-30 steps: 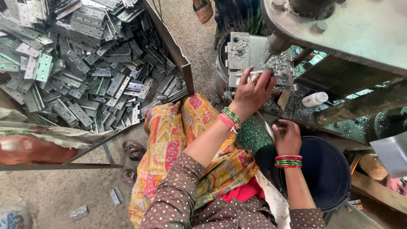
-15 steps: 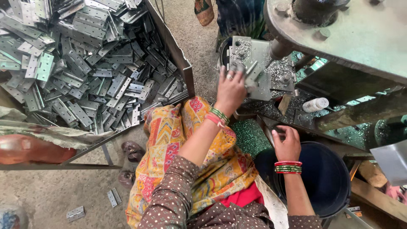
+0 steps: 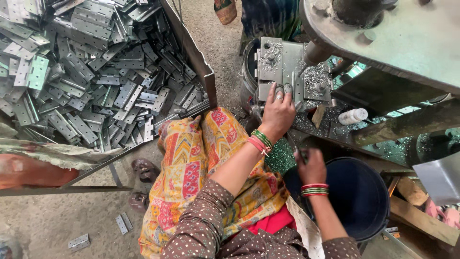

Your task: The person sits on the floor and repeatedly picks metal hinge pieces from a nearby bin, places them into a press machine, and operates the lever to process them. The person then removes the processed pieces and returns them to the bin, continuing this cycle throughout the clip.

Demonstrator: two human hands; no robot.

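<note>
Where left hand (image 3: 278, 111) rests: hinge plate (image 3: 277, 67).

Dull grey metal hinges (image 3: 96, 81) fill the bin; the press plate (image 3: 280, 64) is rough metal flecked with shavings; the bucket (image 3: 364, 196) is smooth plastic.

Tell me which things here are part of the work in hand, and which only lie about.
In the work:
left hand on the metal plate
metal plate on the machine
right hand, blurred, above the bucket
hinge pile in the bin

Lying about:
white bottle
loose hinges on the floor
sandals
</note>
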